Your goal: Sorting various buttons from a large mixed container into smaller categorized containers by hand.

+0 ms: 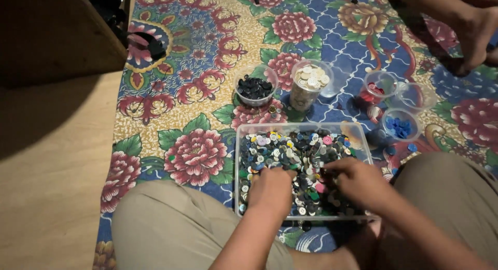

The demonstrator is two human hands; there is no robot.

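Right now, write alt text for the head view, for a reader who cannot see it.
Seen from above, a person's left hand and right hand dig into a clear tray of mixed buttons on a flowered mat. Behind it stand small clear tubs of black buttons, white buttons, red buttons and blue buttons.

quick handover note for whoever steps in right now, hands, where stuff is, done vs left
Left hand: down in the clear tray, fingers in the mixed buttons; grip hidden.
Right hand: also in the tray, fingers curled at the pile; grip hidden.
Behind the tray: cup of black buttons, jar of white buttons, small cups with red and blue buttons, one clear cup that looks empty.
Done: some colours sorted out.
Left: the tray is still full of mixed buttons.
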